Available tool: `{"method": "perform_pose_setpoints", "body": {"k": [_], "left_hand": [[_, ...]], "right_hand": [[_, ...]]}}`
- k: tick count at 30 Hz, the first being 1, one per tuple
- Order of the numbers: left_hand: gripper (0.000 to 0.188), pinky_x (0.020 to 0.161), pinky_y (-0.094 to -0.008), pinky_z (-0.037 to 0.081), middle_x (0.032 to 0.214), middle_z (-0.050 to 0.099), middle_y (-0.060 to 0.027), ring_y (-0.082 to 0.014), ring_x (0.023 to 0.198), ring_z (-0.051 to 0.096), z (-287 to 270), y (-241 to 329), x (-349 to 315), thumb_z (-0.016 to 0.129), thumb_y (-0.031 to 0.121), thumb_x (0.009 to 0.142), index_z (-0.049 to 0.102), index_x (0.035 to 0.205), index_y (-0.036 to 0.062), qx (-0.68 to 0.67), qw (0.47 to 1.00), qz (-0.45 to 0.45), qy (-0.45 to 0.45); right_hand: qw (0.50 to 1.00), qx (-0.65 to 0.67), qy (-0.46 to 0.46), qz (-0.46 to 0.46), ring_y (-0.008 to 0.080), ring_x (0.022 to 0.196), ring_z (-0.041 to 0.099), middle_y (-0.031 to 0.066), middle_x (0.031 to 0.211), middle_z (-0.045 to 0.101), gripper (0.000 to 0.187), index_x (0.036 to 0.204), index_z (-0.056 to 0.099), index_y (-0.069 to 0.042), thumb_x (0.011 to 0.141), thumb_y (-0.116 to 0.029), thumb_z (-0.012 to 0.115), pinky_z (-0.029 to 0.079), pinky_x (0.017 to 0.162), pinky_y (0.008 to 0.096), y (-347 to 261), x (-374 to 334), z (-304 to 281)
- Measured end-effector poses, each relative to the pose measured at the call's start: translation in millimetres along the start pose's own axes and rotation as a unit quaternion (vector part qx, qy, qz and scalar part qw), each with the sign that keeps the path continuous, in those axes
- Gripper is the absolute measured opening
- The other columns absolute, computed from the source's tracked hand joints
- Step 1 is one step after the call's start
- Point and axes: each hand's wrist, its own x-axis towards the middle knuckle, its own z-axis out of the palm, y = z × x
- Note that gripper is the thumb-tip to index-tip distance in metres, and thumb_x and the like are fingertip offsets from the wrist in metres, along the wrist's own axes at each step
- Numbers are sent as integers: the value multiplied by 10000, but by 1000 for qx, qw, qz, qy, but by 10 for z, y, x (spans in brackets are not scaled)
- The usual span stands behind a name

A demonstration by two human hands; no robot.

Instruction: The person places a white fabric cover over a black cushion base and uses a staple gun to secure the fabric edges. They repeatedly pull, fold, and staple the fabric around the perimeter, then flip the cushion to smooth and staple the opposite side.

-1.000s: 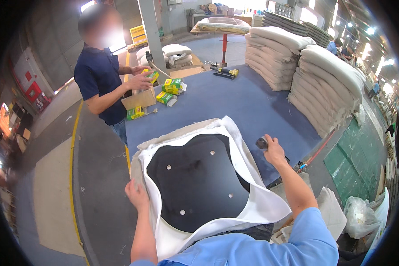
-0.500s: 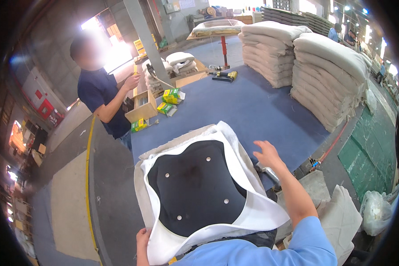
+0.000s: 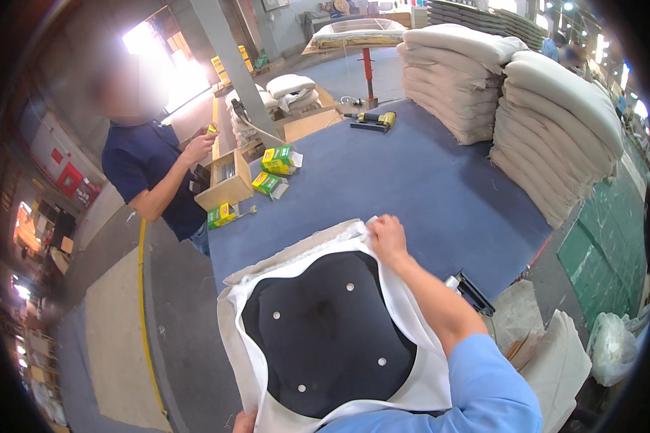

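Observation:
A black seat panel (image 3: 318,328) with several round holes lies on the near part of the blue table, tilted a little. White padded fabric (image 3: 430,361) wraps up around its rim, with a beige cloth layer (image 3: 231,346) outside it. My right hand (image 3: 388,238) pinches the fabric at the far right corner, fingers closed. At the near left edge my left hand (image 3: 245,421) grips the fabric's side; only part of it shows at the frame's bottom. A black and silver staple gun (image 3: 471,291) rests at the table's right edge beside my right forearm.
A yellow-black staple gun (image 3: 372,121), green-yellow boxes (image 3: 278,160) and a wooden box (image 3: 227,189) sit on the blue table (image 3: 339,173). Tall stacks of beige padded pieces (image 3: 556,130) stand at the right. A co-worker (image 3: 152,162) stands at left, holding something small and yellow.
My right hand has moved from open above the table to the panel's far right corner and closed on the fabric. The fabric there is drawn in. The co-worker's hands have lowered.

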Motion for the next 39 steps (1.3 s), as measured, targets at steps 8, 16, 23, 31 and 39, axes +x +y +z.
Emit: {"method": "perform_pose_setpoints", "body": {"k": [8,16,23,31,39], "left_hand": [[318,888,-474,595,1169,744,-189,-354,1042,738,199,158,120,710,51,944,641,1243,-31,29,999,-23,8],[327,909,-479,586,1186,736,-195,-364,1066,728,219,193,162,711,52,938,640,1247,-26,60,998,-20,7],[335,928,-482,578,1201,729,-201,-374,1088,719,27,205,-46,711,53,933,639,1252,-22,161,987,-23,12],[379,1026,-477,507,1237,675,-203,-395,1173,650,413,1408,503,710,100,920,640,1279,0,408,782,404,242],[542,1102,-494,473,1358,648,-243,-427,1280,598,3109,2822,944,715,388,968,649,1347,8,468,632,616,-37]], "right_hand": [[990,81,62,-100,346,1008,636,119,1025,696,122,978,779,-45,881,-109,744,541,861,448,-141,-530,139],[990,133,31,-46,342,944,656,116,946,692,130,1025,763,-44,936,-127,717,537,858,461,-158,-479,38],[973,169,98,126,344,1027,707,158,1084,730,316,1238,703,-47,954,-185,710,547,889,463,217,97,-77],[836,344,-257,340,274,1175,678,168,1314,713,533,1360,683,-20,932,-324,773,518,1010,392,494,146,-47],[897,253,-149,332,221,937,697,106,970,779,374,1108,800,-31,1039,-364,647,509,870,410,514,-108,120]]}}
